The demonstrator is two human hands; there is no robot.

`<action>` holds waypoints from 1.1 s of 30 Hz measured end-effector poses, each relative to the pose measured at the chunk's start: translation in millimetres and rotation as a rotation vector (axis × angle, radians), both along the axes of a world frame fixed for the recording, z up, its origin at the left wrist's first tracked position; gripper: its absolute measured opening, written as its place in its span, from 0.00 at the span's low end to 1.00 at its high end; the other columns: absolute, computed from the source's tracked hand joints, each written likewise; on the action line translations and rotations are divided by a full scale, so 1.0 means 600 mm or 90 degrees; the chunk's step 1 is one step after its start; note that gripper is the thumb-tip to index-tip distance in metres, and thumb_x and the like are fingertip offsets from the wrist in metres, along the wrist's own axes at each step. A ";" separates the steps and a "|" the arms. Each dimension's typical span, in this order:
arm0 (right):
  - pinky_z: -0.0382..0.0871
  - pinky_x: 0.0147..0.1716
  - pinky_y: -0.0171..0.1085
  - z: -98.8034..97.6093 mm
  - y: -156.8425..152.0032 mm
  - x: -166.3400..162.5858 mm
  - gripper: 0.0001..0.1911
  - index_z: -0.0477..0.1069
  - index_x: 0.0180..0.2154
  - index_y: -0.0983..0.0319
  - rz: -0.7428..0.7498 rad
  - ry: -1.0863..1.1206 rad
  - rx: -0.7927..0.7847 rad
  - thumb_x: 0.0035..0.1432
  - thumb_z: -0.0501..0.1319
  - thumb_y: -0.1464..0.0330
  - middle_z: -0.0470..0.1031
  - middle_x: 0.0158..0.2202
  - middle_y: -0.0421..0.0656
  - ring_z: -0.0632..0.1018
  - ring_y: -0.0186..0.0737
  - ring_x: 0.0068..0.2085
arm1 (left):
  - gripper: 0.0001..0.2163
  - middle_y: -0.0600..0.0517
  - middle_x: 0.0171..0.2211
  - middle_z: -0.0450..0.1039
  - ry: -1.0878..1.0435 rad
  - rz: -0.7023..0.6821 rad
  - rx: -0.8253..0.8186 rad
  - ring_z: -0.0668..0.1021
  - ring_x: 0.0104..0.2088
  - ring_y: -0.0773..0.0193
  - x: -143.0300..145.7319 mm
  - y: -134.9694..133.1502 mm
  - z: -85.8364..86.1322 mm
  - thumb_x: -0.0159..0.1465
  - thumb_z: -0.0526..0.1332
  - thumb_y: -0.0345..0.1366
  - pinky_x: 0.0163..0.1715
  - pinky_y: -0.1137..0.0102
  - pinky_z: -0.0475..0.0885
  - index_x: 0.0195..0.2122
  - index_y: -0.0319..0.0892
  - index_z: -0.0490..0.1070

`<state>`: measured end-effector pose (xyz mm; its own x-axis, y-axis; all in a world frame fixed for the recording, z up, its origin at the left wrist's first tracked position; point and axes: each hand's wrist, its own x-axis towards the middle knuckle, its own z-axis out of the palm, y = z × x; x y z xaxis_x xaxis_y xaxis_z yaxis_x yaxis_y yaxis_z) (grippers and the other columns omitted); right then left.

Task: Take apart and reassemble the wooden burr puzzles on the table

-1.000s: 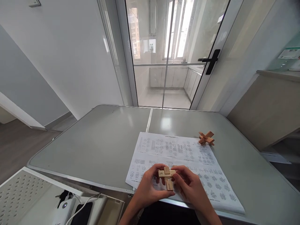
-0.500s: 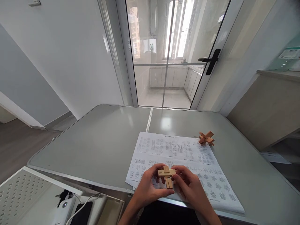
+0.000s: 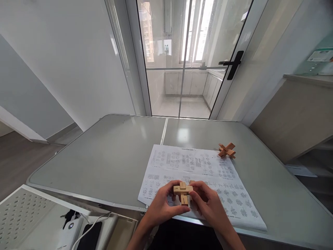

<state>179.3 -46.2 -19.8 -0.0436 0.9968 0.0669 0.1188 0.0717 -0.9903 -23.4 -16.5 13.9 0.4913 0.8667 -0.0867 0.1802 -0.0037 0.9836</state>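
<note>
Between both hands, just above the lower part of a printed sheet (image 3: 166, 170), is a light wooden burr puzzle (image 3: 183, 189) made of interlocking notched bars, some marked with numerals. My left hand (image 3: 165, 205) closes on its left side, index finger at the top and thumb under the lower bar. Fingers of my right hand (image 3: 208, 201) pinch its right side, with the thumb against the crossbar's end. A pale wooden end shows behind the right fingers, and the puzzle's rear is hidden. At the sheet's upper right corner lies a darker wooden burr puzzle (image 3: 227, 150).
A grey folding table (image 3: 104, 159) with a metal edge and a centre seam carries the sheet. At lower left, a white tray (image 3: 31, 215) holds keys, a white device, a black phone and a cable. A glass door (image 3: 179, 83) stands beyond the table.
The held puzzle is turned slightly, so its lower bar points more straight down, and a wooden end now shows behind my right fingers. The whole view has shifted a little.
</note>
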 end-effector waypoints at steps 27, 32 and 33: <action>0.66 0.22 0.33 -0.006 0.004 0.002 0.17 0.73 0.43 0.60 0.022 0.052 0.010 0.70 0.62 0.52 0.71 0.26 0.37 0.71 0.32 0.22 | 0.27 0.52 0.45 0.78 0.017 0.004 0.027 0.77 0.43 0.59 0.005 0.001 0.002 0.55 0.76 0.35 0.45 0.66 0.72 0.56 0.45 0.72; 0.66 0.22 0.33 -0.002 0.005 0.002 0.17 0.73 0.43 0.60 0.025 0.056 0.006 0.70 0.62 0.52 0.71 0.25 0.36 0.70 0.33 0.21 | 0.28 0.52 0.47 0.78 0.019 0.010 0.032 0.77 0.44 0.58 0.004 0.002 0.000 0.55 0.76 0.35 0.47 0.66 0.72 0.56 0.45 0.72; 0.65 0.22 0.33 -0.001 0.005 0.002 0.17 0.73 0.43 0.60 0.024 0.056 0.006 0.70 0.62 0.52 0.71 0.25 0.36 0.70 0.33 0.21 | 0.28 0.52 0.47 0.78 0.020 0.012 0.032 0.77 0.44 0.58 0.004 0.002 0.000 0.55 0.77 0.35 0.47 0.66 0.72 0.56 0.45 0.72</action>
